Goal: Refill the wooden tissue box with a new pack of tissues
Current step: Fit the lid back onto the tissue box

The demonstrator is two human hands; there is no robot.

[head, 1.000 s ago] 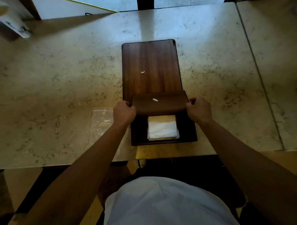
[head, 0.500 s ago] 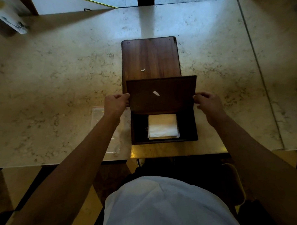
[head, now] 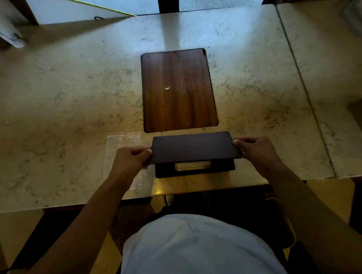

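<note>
**Lid drawn back over the tissue box**

The dark lid (head: 193, 146) has come nearer, now covering most of the wooden tissue box (head: 195, 171). Left hand (head: 130, 161) and right hand (head: 257, 151) pinch its two ends. A strip of tissues (head: 192, 165) shows inside the box by the table's (head: 53, 112) near edge. A clear bag (head: 122, 141) lies left; beyond, a wooden board (head: 177, 89).

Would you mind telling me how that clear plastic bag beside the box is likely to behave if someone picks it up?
The clear plastic bag lies flat and wrinkled on the marble table, so it is probably floppy and very light. Its glossy film may be slippery and awkward to pinch. It appears empty, so it could drift when nudged.
</note>
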